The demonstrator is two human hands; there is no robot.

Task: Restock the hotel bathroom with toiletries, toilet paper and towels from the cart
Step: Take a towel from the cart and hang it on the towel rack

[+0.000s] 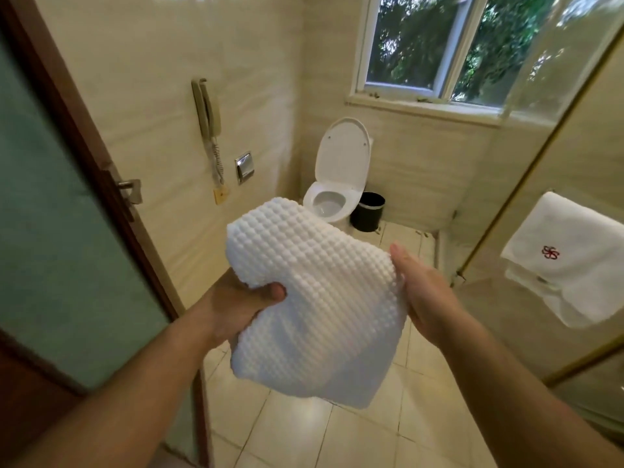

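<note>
1. A person stands at a bathroom doorway holding a folded white bath mat (314,298) with a bobbled surface, raised in mid-air above the tiled floor (304,434) at the centre of the view.
2. The left hand (236,309) grips the mat's left edge, thumb closed over the front of the fabric; the other fingers are hidden behind it.
3. The right hand (422,292) presses flat against the mat's right edge, fingers extended and held together, palm on the fabric; whether any fingers curl behind the mat cannot be told.
4. Far beyond the mat stands a white toilet (334,194) with its lid raised, under a window (439,49).
5. A black waste bin (368,211) sits on the floor just right of the toilet.
6. On the left wall hang a beige telephone handset (206,109) and a chrome paper holder (244,167).
7. A wooden door (50,214) with a frosted glass panel stands open at near left.
8. At right, a white towel (570,261) bearing a red emblem hangs over a rail.
</note>
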